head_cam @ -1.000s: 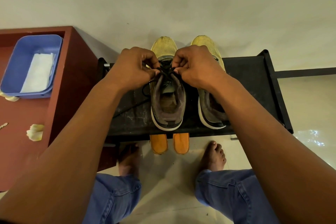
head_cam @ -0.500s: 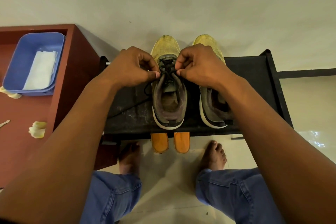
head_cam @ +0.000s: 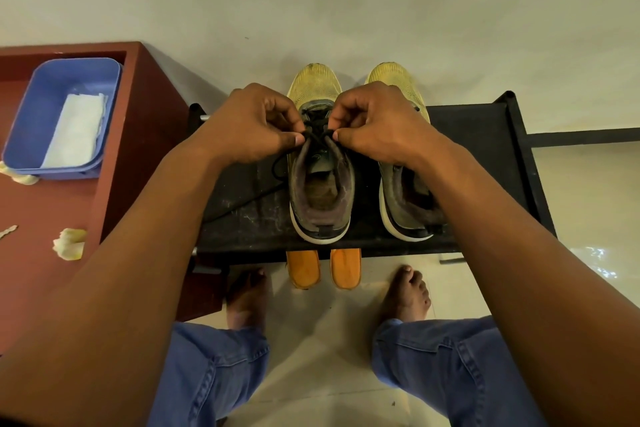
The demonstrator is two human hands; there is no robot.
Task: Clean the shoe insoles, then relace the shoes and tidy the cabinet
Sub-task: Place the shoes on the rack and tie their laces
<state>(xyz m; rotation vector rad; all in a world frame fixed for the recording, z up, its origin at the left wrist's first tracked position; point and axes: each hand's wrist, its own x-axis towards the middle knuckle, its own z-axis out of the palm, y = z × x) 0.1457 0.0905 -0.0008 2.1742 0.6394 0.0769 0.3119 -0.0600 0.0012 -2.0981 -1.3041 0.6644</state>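
Two yellow-toed shoes stand side by side on the black rack (head_cam: 485, 156), heels toward me. Over the left shoe (head_cam: 320, 198), my left hand (head_cam: 249, 128) pinches the black lace (head_cam: 313, 135) at the top eyelets, and my right hand (head_cam: 377, 125) pinches the same lace from the other side. A loose end of the lace trails left across the rack top. My right forearm crosses the right shoe (head_cam: 405, 208) and hides part of its collar. Two orange insoles (head_cam: 323, 269) stick out from under the rack's front edge.
A red-brown cabinet (head_cam: 138, 135) stands left of the rack, with a blue tub (head_cam: 41, 104) holding a white cloth (head_cam: 78, 128) on it. Crumpled yellowish wads (head_cam: 69, 243) lie nearby. My bare feet and jeans-clad knees are on the pale floor below.
Both hands have shifted slightly while still pinching the lace at the left shoe's top eyelets; the view has drifted a little. The shoes and insoles have not moved.
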